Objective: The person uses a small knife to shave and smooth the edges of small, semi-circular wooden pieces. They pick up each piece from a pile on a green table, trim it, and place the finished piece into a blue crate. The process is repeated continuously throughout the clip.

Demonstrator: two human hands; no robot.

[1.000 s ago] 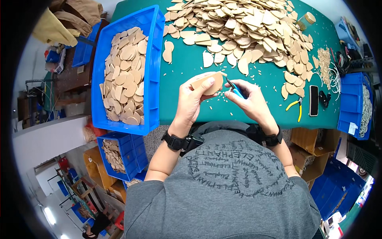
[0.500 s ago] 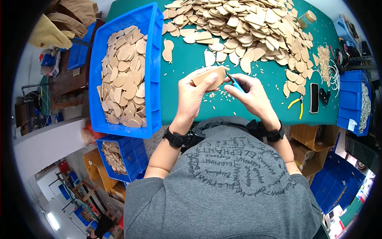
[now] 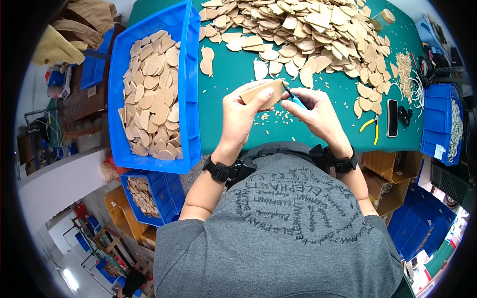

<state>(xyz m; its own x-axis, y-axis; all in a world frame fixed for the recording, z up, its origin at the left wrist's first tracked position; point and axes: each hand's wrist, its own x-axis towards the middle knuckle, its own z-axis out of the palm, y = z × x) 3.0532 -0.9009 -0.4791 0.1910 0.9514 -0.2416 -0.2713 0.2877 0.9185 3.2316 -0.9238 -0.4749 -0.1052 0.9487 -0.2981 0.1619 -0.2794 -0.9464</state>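
Note:
My left hand (image 3: 238, 113) grips a flat tan piece (image 3: 271, 94), apparently of leather or board, with the thumb pressed on its face. Closed around a pair of blue-handled nippers (image 3: 296, 101), my right hand (image 3: 319, 113) holds their dark jaws against the right edge of that piece. Whether the jaws are parted is too small to tell. Small tan clippings (image 3: 280, 116) lie on the green table below. Beyond my hands spreads a large heap of similar tan pieces (image 3: 298, 37).
Left of my hands a blue crate (image 3: 190, 89) holds many tan pieces. To the right lie yellow-handled pliers (image 3: 376, 131), a phone (image 3: 392, 119) and a pile of shavings (image 3: 405, 72). A lidded jar (image 3: 382, 21) stands behind; another blue bin (image 3: 437, 124) is at the right edge.
The nippers' jaws have shifted slightly at the piece's right edge, and the piece has tilted a little. Both hands keep their hold. The whole view has shifted slightly.

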